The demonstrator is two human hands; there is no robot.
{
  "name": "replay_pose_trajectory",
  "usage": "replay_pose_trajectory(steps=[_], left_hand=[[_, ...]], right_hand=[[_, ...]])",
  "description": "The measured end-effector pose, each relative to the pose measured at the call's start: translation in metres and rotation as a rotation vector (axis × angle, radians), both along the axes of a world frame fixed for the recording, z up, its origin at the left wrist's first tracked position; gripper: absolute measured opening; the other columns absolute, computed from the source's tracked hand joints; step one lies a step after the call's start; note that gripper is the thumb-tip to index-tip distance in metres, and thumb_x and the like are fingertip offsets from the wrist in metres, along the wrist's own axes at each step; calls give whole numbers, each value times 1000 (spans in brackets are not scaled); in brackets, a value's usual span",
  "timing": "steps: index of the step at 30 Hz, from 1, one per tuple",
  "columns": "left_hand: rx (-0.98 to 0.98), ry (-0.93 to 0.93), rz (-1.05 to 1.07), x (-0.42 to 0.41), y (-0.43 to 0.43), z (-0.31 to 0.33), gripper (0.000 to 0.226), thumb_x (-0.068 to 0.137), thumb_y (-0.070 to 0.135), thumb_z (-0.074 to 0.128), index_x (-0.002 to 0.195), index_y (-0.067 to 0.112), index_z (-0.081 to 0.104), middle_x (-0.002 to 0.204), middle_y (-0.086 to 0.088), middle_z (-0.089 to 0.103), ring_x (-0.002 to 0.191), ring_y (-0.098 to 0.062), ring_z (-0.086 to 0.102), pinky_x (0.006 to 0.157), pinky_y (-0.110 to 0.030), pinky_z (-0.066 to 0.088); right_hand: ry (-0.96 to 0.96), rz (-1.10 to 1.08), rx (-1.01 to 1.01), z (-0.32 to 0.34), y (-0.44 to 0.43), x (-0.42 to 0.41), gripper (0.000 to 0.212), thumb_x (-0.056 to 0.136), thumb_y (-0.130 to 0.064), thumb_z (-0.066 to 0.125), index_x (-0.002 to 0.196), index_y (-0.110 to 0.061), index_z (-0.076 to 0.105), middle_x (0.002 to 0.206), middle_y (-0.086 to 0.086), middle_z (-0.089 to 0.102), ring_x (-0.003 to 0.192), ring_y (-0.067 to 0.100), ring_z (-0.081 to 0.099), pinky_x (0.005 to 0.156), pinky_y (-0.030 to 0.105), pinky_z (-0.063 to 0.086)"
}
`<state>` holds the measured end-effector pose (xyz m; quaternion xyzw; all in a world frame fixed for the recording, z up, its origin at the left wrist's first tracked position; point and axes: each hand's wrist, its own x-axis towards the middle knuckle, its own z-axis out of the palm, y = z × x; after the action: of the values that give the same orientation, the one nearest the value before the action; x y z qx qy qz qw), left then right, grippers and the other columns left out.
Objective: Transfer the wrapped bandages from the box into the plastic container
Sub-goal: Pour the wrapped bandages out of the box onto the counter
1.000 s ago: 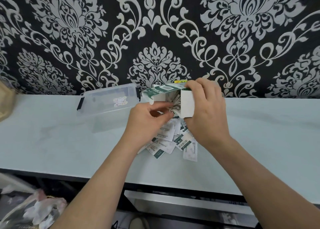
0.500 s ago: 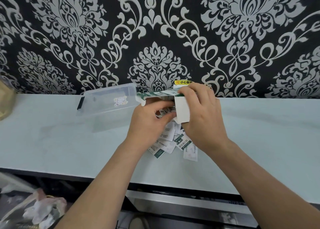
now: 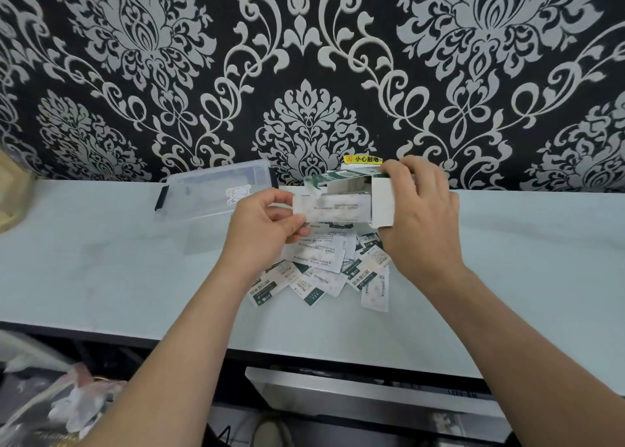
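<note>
Head view: left hand [image 3: 267, 225] fingers [image 3: 280, 199], just inside the box [image 3: 382, 203], now pinch a bandage [image 3: 334, 208] half out; right hand [image 3: 422, 220] grips the box. Next, I reckon, the container [image 3: 209, 193].

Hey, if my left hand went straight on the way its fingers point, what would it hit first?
Probably the box, held by the right hand; the left hand pinches a wrapped bandage whose far end sits at the box's open end.

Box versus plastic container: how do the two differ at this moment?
The box is opaque white-and-green card; the plastic container is clear. The box is held up by the right hand, its open end sideways; the plastic container lies on the table, untouched. Both are rectangular.
</note>
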<state>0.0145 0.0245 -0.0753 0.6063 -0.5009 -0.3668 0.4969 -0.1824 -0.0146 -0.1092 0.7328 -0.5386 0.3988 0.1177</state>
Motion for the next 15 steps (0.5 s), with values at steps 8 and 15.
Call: replay_pose_trajectory(steps=[8,15], left_hand=[[136,-752,-25,1,-2,-13,61,79,34,76,130,36,43,89,5,53,91,-20,58,74,-32,42],[8,-729,-295,-13,2,-13,28,75,44,78,98,43,63,85,10,43,75,-4,45,66,-25,37]], right_hand=[[-29,-133,39,3,-4,-16,71,64,-2,76,128,-18,48,127,8,47,117,31,42,81,43,39],[-130,-97,76,5,-5,-29,71,65,-6,77,127,-19,45,127,9,46,115,30,41,84,41,40]])
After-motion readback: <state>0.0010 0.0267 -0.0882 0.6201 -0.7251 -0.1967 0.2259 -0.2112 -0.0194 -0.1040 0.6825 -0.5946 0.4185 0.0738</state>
